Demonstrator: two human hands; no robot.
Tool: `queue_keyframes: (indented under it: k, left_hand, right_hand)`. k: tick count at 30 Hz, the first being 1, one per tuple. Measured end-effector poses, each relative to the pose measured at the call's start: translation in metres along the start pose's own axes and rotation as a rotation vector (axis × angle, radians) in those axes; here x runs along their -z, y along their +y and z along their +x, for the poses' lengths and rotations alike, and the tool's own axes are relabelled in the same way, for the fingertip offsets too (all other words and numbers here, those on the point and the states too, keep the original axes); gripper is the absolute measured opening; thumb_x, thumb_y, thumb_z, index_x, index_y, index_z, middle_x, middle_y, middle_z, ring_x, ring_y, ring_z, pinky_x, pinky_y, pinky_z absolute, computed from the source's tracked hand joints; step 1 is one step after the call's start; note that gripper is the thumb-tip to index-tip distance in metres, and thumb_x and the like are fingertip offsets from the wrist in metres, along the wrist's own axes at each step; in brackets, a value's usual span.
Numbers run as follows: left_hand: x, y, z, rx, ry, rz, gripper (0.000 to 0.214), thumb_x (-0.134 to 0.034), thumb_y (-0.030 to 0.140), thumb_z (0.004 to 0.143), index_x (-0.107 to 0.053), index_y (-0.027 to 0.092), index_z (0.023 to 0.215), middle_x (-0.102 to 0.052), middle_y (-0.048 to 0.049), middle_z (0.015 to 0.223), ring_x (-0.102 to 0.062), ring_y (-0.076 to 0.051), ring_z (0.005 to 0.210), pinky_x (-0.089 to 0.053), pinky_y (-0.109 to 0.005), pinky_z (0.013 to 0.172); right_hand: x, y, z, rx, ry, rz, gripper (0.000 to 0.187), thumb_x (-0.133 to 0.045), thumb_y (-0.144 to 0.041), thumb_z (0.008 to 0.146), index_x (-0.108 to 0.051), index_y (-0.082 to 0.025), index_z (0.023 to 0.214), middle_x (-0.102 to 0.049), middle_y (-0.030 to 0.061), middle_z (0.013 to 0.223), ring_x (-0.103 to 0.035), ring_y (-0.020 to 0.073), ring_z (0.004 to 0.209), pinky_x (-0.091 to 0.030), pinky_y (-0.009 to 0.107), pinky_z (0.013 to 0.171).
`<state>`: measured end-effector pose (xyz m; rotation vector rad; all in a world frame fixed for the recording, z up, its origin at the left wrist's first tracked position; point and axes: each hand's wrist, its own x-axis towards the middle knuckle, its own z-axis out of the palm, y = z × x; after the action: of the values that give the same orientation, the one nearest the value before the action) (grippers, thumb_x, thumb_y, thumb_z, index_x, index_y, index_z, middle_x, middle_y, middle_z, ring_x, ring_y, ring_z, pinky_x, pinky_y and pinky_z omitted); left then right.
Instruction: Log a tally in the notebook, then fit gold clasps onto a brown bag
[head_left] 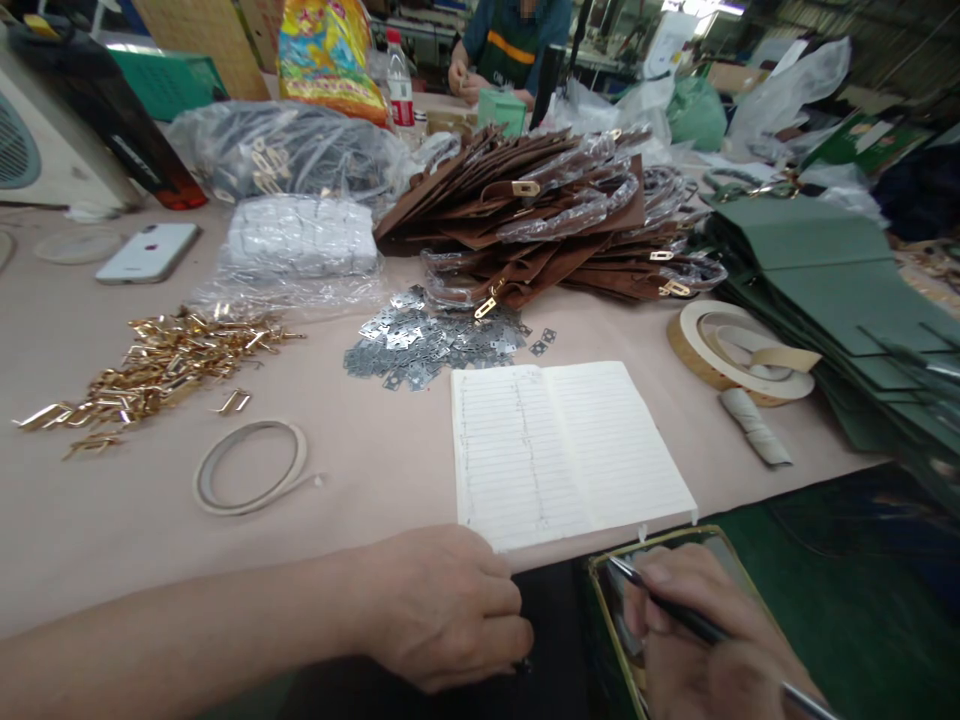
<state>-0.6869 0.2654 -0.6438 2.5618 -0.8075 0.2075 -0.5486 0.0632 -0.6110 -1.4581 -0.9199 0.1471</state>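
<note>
Because the right hand [712,630] grips a pen [675,605] at five o'clock and the left hand [442,610] curls closed on nothing visible at seven, a careless slide could nudge the open notebook [570,455].

Right hand [712,630] grips a black pen [694,622] — left hand [442,610] rests just beside a lined notebook [562,450].

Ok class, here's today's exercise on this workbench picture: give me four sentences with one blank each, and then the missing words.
The right hand grips a ____.
The open notebook has ____ pages.
In the head view, the gold metal fittings lie to the ____ of the silver metal plates.
The white phone lies face ____.

Missing words: pen, lined, left, down.
</note>
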Motion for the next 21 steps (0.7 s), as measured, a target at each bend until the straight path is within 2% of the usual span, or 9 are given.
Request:
queue_keyframes:
  k: [2,4,8,11,14,21]
  left_hand:
    - [0.001,0.000,0.000,0.001,-0.003,0.008,0.014,-0.065,0.031,0.101,-0.065,0.018,0.096,-0.066,-0.0015,0.077,-0.057,-0.018,0.064,-0.048,-0.036,0.059]
    - [0.001,0.000,0.001,-0.002,-0.004,0.016,0.015,-0.065,0.031,0.102,-0.065,0.018,0.095,-0.065,-0.0016,0.077,-0.056,-0.018,0.063,-0.047,-0.036,0.059]
    - [0.002,0.000,0.002,-0.003,0.002,0.018,0.015,-0.065,0.031,0.102,-0.066,0.018,0.094,-0.065,-0.0014,0.076,-0.055,-0.018,0.063,-0.048,-0.037,0.059]
    - [0.002,0.000,0.002,-0.001,0.015,0.021,0.015,-0.066,0.031,0.101,-0.065,0.018,0.093,-0.065,-0.0010,0.075,-0.055,-0.018,0.062,-0.047,-0.036,0.058]
    - [0.003,0.001,0.001,0.006,0.020,0.038,0.018,-0.070,0.033,0.098,-0.065,0.018,0.091,-0.064,0.0001,0.074,-0.055,-0.017,0.061,-0.045,-0.035,0.057]
    - [0.003,0.002,0.003,0.028,0.046,0.053,0.023,-0.074,0.039,0.098,-0.064,0.019,0.092,-0.064,0.0018,0.073,-0.054,-0.016,0.059,-0.043,-0.035,0.057]
  right_hand:
    - [-0.005,0.004,0.003,-0.013,0.040,-0.104,0.018,-0.062,-0.033,0.108,-0.077,-0.023,0.110,-0.067,0.0057,0.087,-0.064,0.0207,0.077,-0.050,0.035,0.066]
    - [-0.008,0.013,0.004,-0.029,0.049,-0.157,0.013,-0.064,-0.029,0.107,-0.076,-0.023,0.106,-0.066,0.0035,0.088,-0.063,0.0189,0.080,-0.049,0.033,0.070]
    - [-0.012,0.036,0.011,-0.166,0.039,-0.185,0.013,-0.062,-0.033,0.108,-0.071,-0.023,0.108,-0.065,-0.0004,0.083,-0.062,0.0157,0.075,-0.050,0.028,0.068]
    - [-0.016,0.048,0.016,-0.229,0.027,-0.247,0.019,-0.060,-0.039,0.109,-0.067,-0.023,0.101,-0.065,-0.0019,0.078,-0.063,0.0152,0.072,-0.050,0.025,0.066]
    - [-0.021,0.055,0.017,-0.174,0.012,-0.363,0.022,-0.059,-0.040,0.108,-0.066,-0.023,0.098,-0.067,-0.0022,0.078,-0.064,0.0144,0.070,-0.050,0.024,0.065]
    - [-0.028,0.062,0.015,-0.017,0.092,-0.511,0.020,-0.061,-0.035,0.107,-0.067,-0.022,0.094,-0.069,-0.0029,0.074,-0.066,0.0136,0.065,-0.050,0.024,0.065]
